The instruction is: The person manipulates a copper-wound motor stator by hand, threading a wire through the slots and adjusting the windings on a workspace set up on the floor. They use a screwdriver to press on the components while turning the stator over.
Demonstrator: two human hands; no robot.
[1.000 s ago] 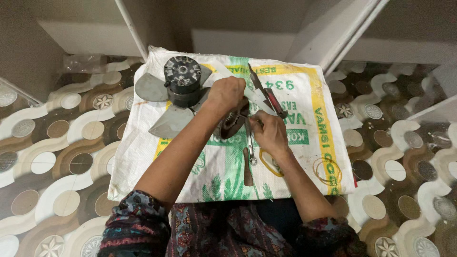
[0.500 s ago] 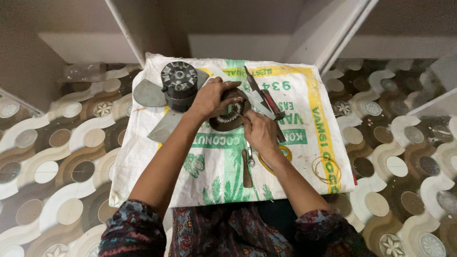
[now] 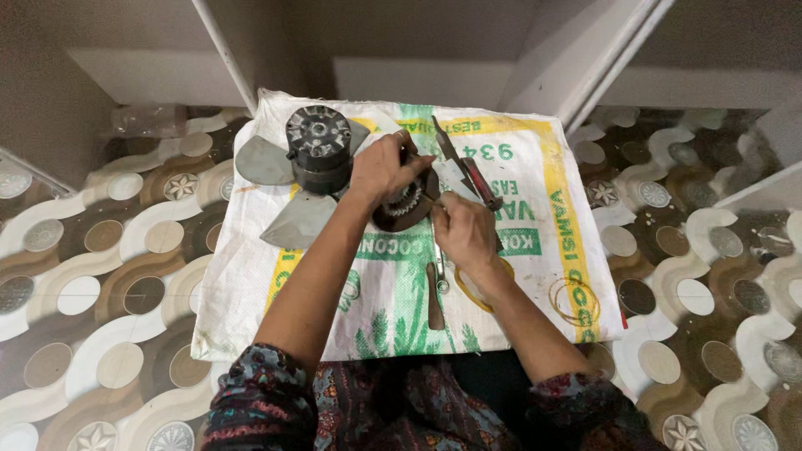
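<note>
The stator (image 3: 407, 203) sits mid-sack (image 3: 535, 276), just right of the fan motor (image 3: 318, 149). The left hand (image 3: 383, 167) is curled over its far-left rim, clamped on it. The right hand (image 3: 464, 234), nearer and to the right, is closed around a screwdriver (image 3: 462, 167) whose shaft runs far-left to near-right, touching the stator's right edge.

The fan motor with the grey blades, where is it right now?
In the head view, the fan motor stands on the upper left of the woven sack, just left of the left hand, which grips a round wound part.
</note>
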